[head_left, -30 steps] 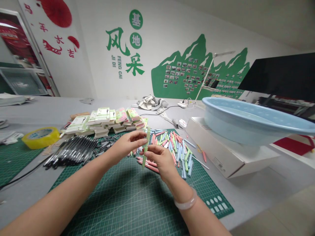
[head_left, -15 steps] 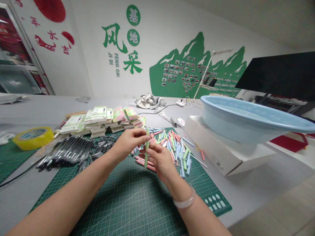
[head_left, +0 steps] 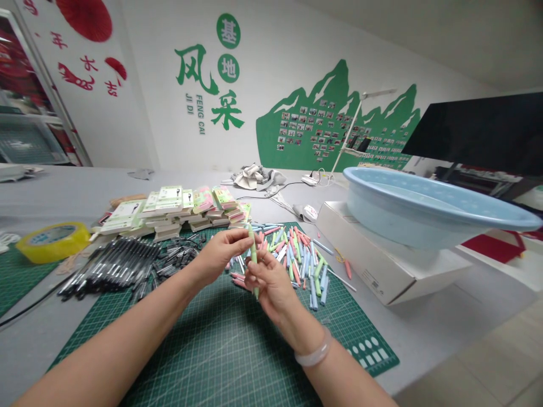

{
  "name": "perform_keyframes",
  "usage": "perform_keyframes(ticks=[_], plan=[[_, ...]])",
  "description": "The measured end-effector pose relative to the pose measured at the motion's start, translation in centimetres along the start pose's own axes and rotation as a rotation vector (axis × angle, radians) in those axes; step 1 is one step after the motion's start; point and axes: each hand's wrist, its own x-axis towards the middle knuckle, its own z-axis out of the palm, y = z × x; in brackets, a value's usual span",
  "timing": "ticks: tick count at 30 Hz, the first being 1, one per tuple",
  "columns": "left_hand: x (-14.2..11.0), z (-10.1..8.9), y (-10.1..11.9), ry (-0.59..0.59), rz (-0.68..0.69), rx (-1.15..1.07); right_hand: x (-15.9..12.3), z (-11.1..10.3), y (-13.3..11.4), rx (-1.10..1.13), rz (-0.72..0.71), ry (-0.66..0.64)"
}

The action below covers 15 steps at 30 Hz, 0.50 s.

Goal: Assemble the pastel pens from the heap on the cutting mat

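A light green pen (head_left: 253, 254) stands nearly upright between my hands, over the green cutting mat (head_left: 203, 350). My left hand (head_left: 224, 251) pinches its upper part with thumb and fingers. Lower down, the fingers of my right hand (head_left: 271, 277) are closed around the same pen; a pale bangle circles that wrist. Behind and to the right of my hands lies a pile of pink, blue and green pen parts (head_left: 301, 254). A few pink pens (head_left: 240, 280) rest just behind the held one, partly covered by my right hand.
Black pens (head_left: 114, 260) lie in a heap at left, near a yellow tape roll (head_left: 55, 242). Small boxes (head_left: 169, 203) are stacked behind them. At right, a blue basin (head_left: 407, 215) sits on a white box (head_left: 382, 265). Grey cloths (head_left: 258, 177) lie at the back.
The green pen has tilted slightly, its lower end shifting to the right. My right hand's fingers have curled further around it. My left hand keeps its pinch near the top.
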Motion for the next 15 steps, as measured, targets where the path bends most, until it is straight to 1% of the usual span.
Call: perform_keyframes(ticks=[4, 9, 13, 15], plan=[[-0.1, -0.1, -0.1, 0.010, -0.005, -0.020, 0.2, -0.4, 0.2, -0.053, 0.044, 0.004], [0.0, -0.1, -0.7, 0.002, -0.033, -0.089, 0.2, -0.3, 0.3, -0.031, 0.043, -0.032], [0.2, -0.1, -1.0, 0.007, -0.037, -0.137, 0.2, -0.5, 0.2, -0.037, 0.020, 0.032], [0.1, 0.0, -0.9, -0.008, -0.041, -0.160, 0.4, -0.8, 0.2, -0.065, 0.033, 0.038]])
